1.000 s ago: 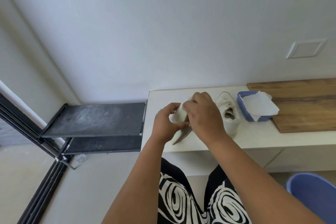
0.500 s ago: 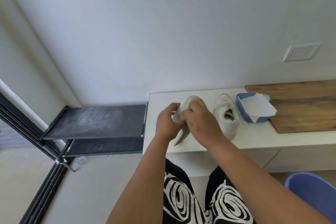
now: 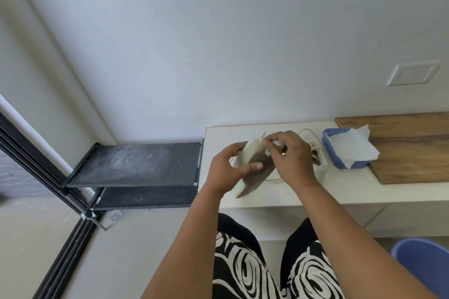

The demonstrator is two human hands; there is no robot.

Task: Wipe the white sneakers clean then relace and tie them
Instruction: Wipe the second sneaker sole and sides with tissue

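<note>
I'm holding one white sneaker with a brown ribbed sole [image 3: 255, 167] up over the front left corner of the white counter [image 3: 340, 189], sole turned toward me, toe end pointing down at the counter's front edge. My left hand [image 3: 228, 170] is gripping it from the left side, thumb lying across the sole, fingers curled over the upper edge. My right hand [image 3: 292, 158] is pinching a small crumpled white wipe [image 3: 275, 144] and pressing it against the sole's rim at the top end of the shoe. The second white sneaker [image 3: 317, 153] is sitting upright on the counter just right of my right hand, partly hidden behind it, opening facing me; a loose white lace [image 3: 274, 180] is trailing on the counter below that hand. Just right of that shoe, a blue rectangular plastic tub [image 3: 337, 165] holding white paper sheets [image 3: 349, 148] is overlapping the left edge of a brown wooden board [image 3: 413, 153] lying along the counter's back right.
</note>
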